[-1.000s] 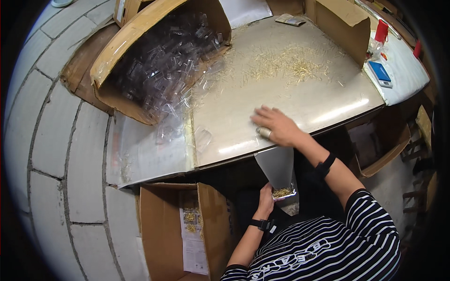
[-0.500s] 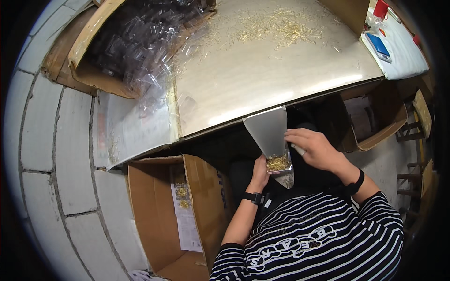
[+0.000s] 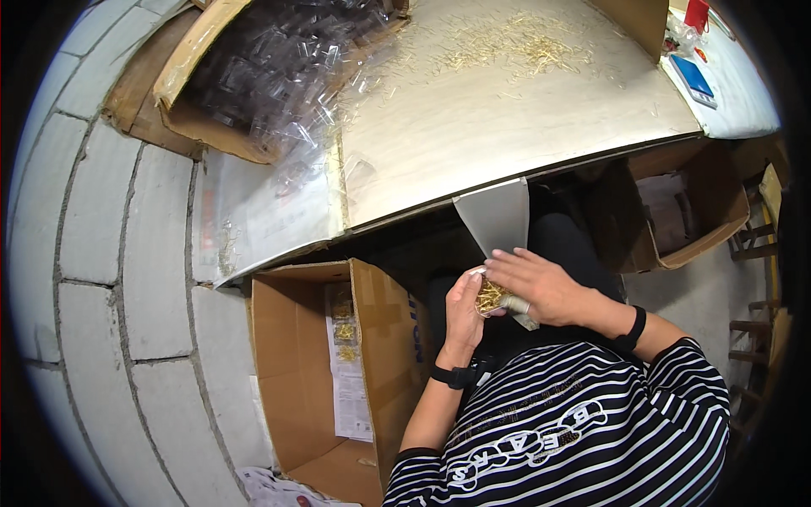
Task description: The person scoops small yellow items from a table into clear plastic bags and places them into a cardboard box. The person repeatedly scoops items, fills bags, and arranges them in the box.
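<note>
My left hand [image 3: 463, 314] is closed around a small clear plastic box [image 3: 480, 313] heaped with thin gold-coloured metal pins [image 3: 492, 297]. Over the top right of the box lies my right hand [image 3: 541, 287], its fingers stretched out and a pale wrap on one digit. Whether those fingers touch the pins cannot be told. Behind both hands, a grey tapered chute [image 3: 497, 215] slopes down from the table's edge toward my lap; its lower part is partly hidden by the hands and box.
Loose gold pins [image 3: 541, 52] are scattered over the pale table [image 3: 439, 144]. A carton of clear plastic boxes [image 3: 270, 76] spills at the far left. Below stand an open carton [image 3: 304, 338] holding filled boxes and another carton [image 3: 701, 228]. A blue-topped scale [image 3: 694, 78] sits far right.
My left hand has raised the filled box away from the chute's lower end and tilted it. My right hand has moved left and down, from beside the chute onto the box.
</note>
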`<state>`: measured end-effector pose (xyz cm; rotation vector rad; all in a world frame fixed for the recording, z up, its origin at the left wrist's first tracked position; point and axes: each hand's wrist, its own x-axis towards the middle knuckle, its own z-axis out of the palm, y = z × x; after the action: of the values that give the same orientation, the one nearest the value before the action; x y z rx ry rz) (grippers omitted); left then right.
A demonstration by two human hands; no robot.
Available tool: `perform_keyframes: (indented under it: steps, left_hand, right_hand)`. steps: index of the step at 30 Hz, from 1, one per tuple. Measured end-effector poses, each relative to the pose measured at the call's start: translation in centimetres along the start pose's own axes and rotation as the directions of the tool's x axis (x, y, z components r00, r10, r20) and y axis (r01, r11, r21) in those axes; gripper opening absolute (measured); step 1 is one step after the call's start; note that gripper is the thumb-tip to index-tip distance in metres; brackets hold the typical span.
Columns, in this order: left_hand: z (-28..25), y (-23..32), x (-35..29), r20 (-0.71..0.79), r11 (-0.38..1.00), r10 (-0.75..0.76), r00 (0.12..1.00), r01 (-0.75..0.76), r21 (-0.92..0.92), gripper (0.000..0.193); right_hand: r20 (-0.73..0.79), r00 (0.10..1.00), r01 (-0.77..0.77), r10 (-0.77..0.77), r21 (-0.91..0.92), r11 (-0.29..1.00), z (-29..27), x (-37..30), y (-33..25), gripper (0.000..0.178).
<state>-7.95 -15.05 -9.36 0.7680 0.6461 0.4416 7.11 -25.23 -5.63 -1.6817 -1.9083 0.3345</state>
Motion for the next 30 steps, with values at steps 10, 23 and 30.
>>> perform_keyframes:
  steps: [10, 23, 30]
  left_hand:
    - [0.9, 0.2, 0.5, -0.106, 0.996, 0.087, 0.991, -0.087, -0.002, 0.026]
    - [1.5, 2.3, -1.2, 0.206, 0.988, 0.117, 0.972, -0.093, -0.122, 0.044]
    - [1.9, 2.0, -1.7, 0.191, 0.996, 0.067, 0.979, -0.056, -0.065, 0.053]
  right_hand:
    - [0.068, 0.998, 0.016, -0.002, -0.211, 0.977, -0.8, 0.2, -0.4, 0.057]
    - [0.245, 0.815, -0.448, 0.525, 0.841, 0.303, -2.5, 0.0, 2.3, 0.023]
    - [0.220, 0.771, -0.468, 0.597, 0.832, 0.298, -1.6, 0.6, 1.8, 0.009]
